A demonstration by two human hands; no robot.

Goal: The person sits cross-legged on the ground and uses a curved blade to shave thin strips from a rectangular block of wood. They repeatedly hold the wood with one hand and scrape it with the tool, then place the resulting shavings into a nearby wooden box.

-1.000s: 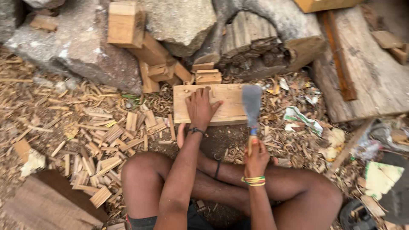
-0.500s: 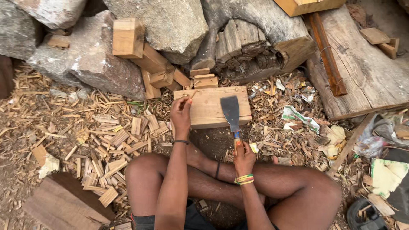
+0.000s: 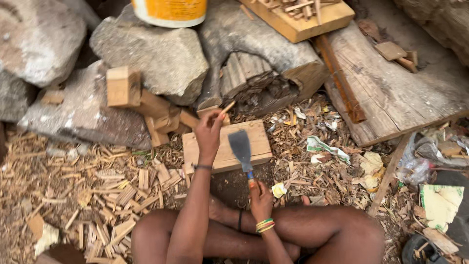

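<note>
My left hand (image 3: 209,131) is raised over the flat wooden block (image 3: 261,140) and pinches a thin wood stick (image 3: 226,108) between its fingers. My right hand (image 3: 261,197) grips the handle of a cleaver (image 3: 241,146), whose broad grey blade lies over the block's middle. The block rests on the ground in front of my crossed legs (image 3: 312,230). Coloured bangles circle my right wrist.
Split wood sticks and chips (image 3: 122,195) litter the ground at left. Grey rocks (image 3: 151,54) and stacked wood blocks (image 3: 123,86) stand behind. A log (image 3: 264,78), a plank (image 3: 391,93), a yellow-and-white bucket (image 3: 171,10) and litter (image 3: 439,195) lie at right.
My left hand lifted off the block and now holds a thin stick upright. The cleaver shifted left over the block. The view moved closer and tilted up.
</note>
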